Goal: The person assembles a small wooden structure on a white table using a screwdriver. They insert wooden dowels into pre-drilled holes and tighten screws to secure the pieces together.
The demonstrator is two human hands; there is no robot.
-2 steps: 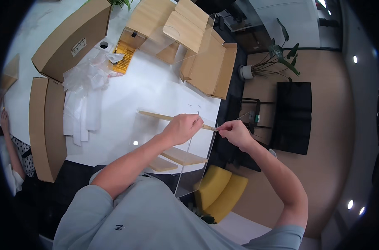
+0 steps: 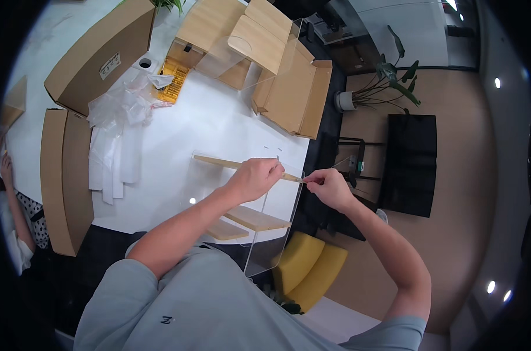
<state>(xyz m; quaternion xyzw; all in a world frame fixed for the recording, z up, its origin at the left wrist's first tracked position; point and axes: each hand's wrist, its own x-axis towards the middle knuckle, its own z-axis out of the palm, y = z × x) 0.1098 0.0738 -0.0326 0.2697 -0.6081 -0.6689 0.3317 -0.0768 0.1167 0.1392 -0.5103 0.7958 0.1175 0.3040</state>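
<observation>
A shelf unit stands before me, with clear panels (image 2: 269,202) and pale wooden boards. My left hand (image 2: 253,180) is closed over its upper wooden board (image 2: 215,161); a thin dark tip shows above the fingers, but what they grip is hidden. At that board's right end, by the clear panel's edge, my right hand (image 2: 331,188) pinches with thumb and forefinger. Whatever lies in this pinch is too small to name. Nearer my body is a lower wooden board (image 2: 257,219). Small thin pieces (image 2: 266,147) lie on the white table beyond my left hand.
Open cardboard boxes (image 2: 66,181) stand at the left, and another box (image 2: 291,96) lies at the far right. Plastic wrap (image 2: 122,105), a yellow tool case (image 2: 173,82) and a wood-and-clear unit (image 2: 218,41) are farther back. A yellow chair (image 2: 309,269) is below right. Another person's hand (image 2: 6,169) shows far left.
</observation>
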